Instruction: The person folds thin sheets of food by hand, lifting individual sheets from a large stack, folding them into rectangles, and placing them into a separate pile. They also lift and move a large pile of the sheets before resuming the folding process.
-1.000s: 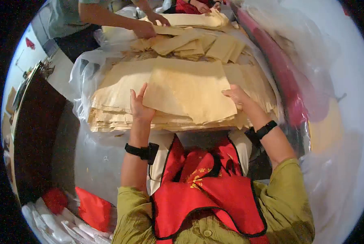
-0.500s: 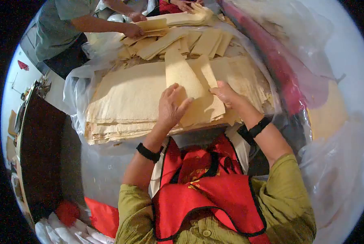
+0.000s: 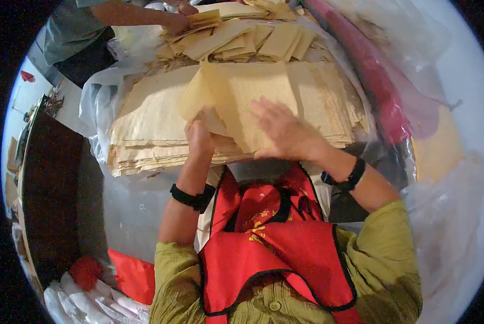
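Plastic sheeting [image 3: 93, 105] bunches at the left end of a broad stack [image 3: 153, 110] of pale yellow sheets, its long axis running left to right across the frame. At upper left, a co-worker's hand [image 3: 177, 23] is beside a pile of folded pieces [image 3: 242, 43]. Left of centre, the person's left hand [image 3: 200, 135] is curled, pinching the raised left flap of a loose sheet [image 3: 247, 92]. That sheet lies on the stack at centre, extending from the hands toward the top of the frame, its bend crossing the stack's long axis. The right hand [image 3: 288, 132], blurred, is spread palm down over the flatter right part, nearer to it than the left; whether it presses, I cannot tell. Farther right slopes a red covering [image 3: 388, 110].
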Available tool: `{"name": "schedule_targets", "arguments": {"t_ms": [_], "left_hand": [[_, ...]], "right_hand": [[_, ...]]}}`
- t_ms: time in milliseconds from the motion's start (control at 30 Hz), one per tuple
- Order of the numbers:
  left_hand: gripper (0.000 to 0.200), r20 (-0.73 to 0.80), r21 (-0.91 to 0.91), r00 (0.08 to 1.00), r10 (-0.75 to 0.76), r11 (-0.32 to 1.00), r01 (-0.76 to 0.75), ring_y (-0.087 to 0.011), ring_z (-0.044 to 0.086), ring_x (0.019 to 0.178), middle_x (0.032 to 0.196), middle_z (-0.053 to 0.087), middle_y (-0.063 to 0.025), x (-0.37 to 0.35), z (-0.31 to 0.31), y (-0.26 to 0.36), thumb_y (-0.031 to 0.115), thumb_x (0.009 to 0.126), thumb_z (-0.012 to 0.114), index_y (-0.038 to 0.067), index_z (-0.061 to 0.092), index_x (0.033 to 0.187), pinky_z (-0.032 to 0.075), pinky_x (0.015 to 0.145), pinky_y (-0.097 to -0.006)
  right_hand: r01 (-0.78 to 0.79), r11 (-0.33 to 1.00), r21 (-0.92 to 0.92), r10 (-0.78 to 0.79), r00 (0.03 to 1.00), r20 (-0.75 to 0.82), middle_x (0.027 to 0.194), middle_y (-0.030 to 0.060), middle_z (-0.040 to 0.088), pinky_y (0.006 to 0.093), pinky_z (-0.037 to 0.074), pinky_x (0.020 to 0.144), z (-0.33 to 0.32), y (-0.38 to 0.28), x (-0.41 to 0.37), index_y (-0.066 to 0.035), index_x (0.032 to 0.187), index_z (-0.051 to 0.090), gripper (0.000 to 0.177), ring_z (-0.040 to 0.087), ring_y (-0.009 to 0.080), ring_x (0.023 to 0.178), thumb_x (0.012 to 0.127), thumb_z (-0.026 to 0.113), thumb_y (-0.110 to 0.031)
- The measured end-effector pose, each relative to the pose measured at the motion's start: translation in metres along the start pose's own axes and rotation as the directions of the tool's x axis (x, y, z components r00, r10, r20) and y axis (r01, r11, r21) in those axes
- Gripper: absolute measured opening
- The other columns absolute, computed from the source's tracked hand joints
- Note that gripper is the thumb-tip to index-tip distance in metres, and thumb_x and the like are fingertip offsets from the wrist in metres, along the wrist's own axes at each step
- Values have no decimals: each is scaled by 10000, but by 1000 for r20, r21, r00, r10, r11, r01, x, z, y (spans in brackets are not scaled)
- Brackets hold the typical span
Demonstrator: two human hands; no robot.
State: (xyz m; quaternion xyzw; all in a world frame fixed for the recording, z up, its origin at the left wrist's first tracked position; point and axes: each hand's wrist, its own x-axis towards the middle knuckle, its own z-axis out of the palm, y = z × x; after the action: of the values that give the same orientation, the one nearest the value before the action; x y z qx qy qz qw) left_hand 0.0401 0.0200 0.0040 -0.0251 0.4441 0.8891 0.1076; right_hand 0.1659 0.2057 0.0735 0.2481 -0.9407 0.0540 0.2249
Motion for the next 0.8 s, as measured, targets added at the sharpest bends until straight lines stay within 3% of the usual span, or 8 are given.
{"name": "schedule_targets", "arguments": {"t_ms": [133,300,500,600,667,700,767,800], "left_hand": [[277,32,237,999,-34,971,25,-240,563,855,965,561,-102,-14,-3,4,139,831,457,-5,518,1060,483,720,-340],[297,-105,28,992,-69,997,72,-209,546,854,944,562,-87,-25,0,-1,197,842,482,11,517,1072,461,708,-307],[340,114,361,974,195,905,-224,-236,513,993,1129,506,-135,-48,15,3,137,868,435,6,455,1181,422,831,-324],[373,456,605,786,418,503,-618,-307,393,1163,1254,408,-195,-34,9,-12,131,867,431,19,423,1223,334,945,-346],[380,654,570,647,392,306,-762,-337,307,1220,1286,374,-193,-37,17,-14,144,853,449,56,436,1223,265,986,-397],[384,742,529,567,357,207,-823,-352,265,1248,1303,358,-192,-39,23,-13,151,846,457,74,442,1222,231,1007,-422],[375,779,589,593,205,85,-803,-371,254,1248,1308,363,-164,-34,25,-18,165,838,464,123,464,1210,211,997,-484],[372,785,609,606,127,18,-793,-380,249,1248,1310,366,-149,-31,25,-22,172,833,467,148,475,1204,201,993,-516]], "right_hand": [[14,999,-51,-6,989,147,1236,168,414,441,301,954,35,-15,-2,-68,1203,416,561,347,295,1194,760,552,-384],[-72,997,0,72,993,97,1174,141,461,395,356,892,50,-12,2,-70,1073,508,359,411,293,1132,794,511,-296],[-186,970,-154,193,981,28,1075,111,505,383,381,827,53,-25,14,-86,997,541,309,459,281,1050,784,516,-309],[-149,979,-141,150,989,2,1046,111,519,402,375,824,55,-25,13,-96,970,566,328,475,285,1010,763,535,-349],[-148,984,-100,151,988,27,1047,120,519,420,369,825,57,-22,11,-97,952,580,345,466,295,1009,741,549,-369],[-194,979,-61,203,957,209,1048,131,517,428,365,828,52,-22,13,-87,934,585,349,461,305,1014,729,553,-368],[-302,953,-9,258,795,549,1052,154,512,445,357,835,39,-21,19,-65,898,593,357,450,324,1024,704,562,-364],[-250,968,-6,226,862,453,996,160,537,434,386,799,42,-19,13,-42,852,595,305,492,319,943,698,547,-300]]}}
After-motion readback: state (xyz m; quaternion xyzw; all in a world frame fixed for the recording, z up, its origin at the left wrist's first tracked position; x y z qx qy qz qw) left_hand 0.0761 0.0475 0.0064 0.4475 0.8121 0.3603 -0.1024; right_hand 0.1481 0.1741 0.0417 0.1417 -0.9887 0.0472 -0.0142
